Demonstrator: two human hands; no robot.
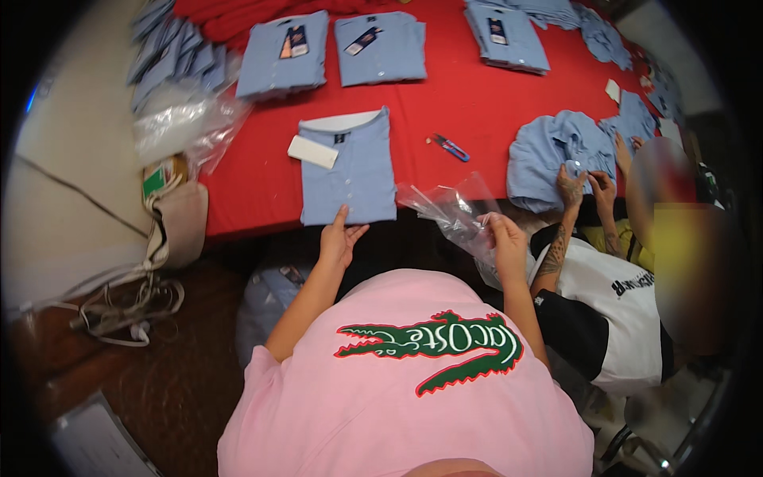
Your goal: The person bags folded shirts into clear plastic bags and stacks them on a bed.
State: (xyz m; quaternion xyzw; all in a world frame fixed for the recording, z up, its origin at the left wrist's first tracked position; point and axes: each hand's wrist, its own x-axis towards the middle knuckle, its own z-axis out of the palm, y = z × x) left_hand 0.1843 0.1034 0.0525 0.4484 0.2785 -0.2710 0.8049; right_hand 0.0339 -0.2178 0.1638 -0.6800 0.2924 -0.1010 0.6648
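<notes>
A folded light-blue shirt (347, 176) lies on the red-covered table in front of me, with a blank white tag (313, 152) across its upper left. My left hand (338, 242) is at the shirt's near edge, one digit touching the cloth and the other fingers spread apart just below it. To the right, a clear plastic bag (461, 208) hangs from my right hand (507, 236), pinched between closed fingers. Beyond the bag, blue thread snips (451, 148) rest on the cloth.
Folded blue shirts with dark tags (284, 56) (380, 49) (509, 36) stand along the far side. More clear bags (187, 123) lie at the left, above a beige bag (181, 213) and cables (127, 306). On the right, a co-worker's hands (584, 187) handle a crumpled blue garment (548, 155).
</notes>
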